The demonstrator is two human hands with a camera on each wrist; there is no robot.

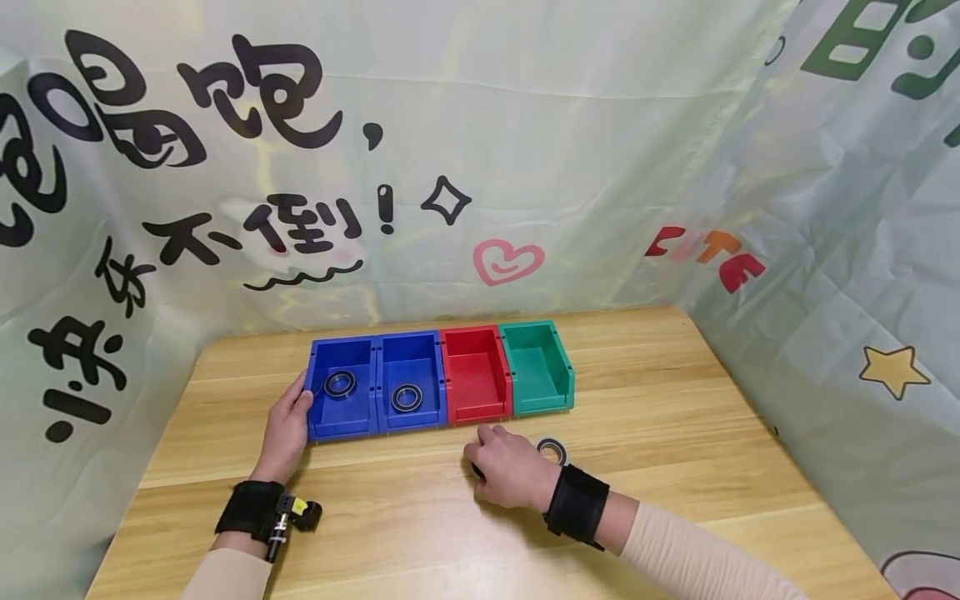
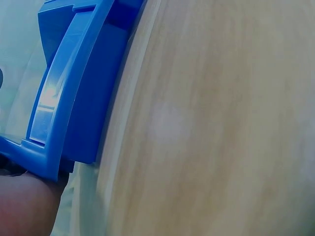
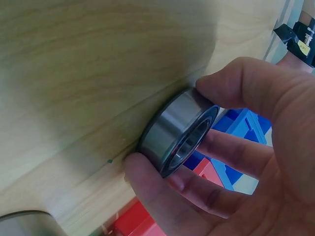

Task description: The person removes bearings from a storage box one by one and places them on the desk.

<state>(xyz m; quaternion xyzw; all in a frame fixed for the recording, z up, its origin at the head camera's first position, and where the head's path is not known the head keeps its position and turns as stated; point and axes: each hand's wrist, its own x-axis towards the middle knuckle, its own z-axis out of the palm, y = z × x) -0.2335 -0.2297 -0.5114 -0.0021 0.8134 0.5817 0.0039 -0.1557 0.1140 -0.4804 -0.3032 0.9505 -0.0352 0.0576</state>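
- Could drop the steel ball bearing (image 3: 174, 129), pinched between thumb and fingers of the right hand (image 1: 513, 469) near the red bin (image 1: 476, 383), by holding too loosely.
- Could bump the loose bearing (image 1: 552, 442) near the right wrist by moving carelessly.
- Touching the left blue bin (image 1: 347, 417) with the left hand (image 1: 283, 423); cannot tell if gripping.
- Inside that bin, one bearing (image 1: 327, 385); inside the right blue bin (image 1: 408, 362), another bearing (image 1: 395, 398).

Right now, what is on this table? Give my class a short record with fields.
Bins, left to right: first blue bin, second blue bin, red bin, green bin
Bearing one: in first blue bin
Bearing two: in second blue bin
Bearing three: gripped by right hand
Bearing four: on table, beside right hand
Left hand: touching first blue bin's side
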